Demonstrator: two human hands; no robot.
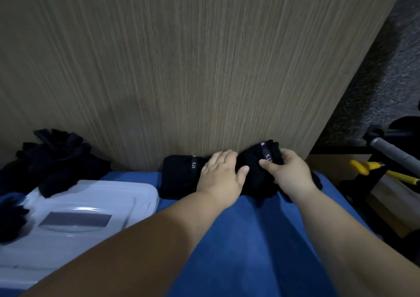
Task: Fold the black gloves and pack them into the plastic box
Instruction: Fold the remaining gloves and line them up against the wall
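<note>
— What are your hands doing?
— My left hand (221, 174) lies flat with straight fingers, pressing on the pair of black gloves (179, 178). My right hand (289, 173) pinches their right end, thumb beside a strap with white lettering.
— Where do they lie?
— On the blue cloth (250, 240), right up against the wooden panel (204, 69).
— And the plastic box (102, 192)?
— To my left on the same cloth, milky and see-through, with a grey label (75, 220) on top. A heap of gloves (59, 160) overlaps its far corner, and a single glove (11, 219) lies over its left edge.
— Anything to the right?
— A yellow-handled tool (368, 167) and a grey tube (393, 152), beyond the cloth's edge.
</note>
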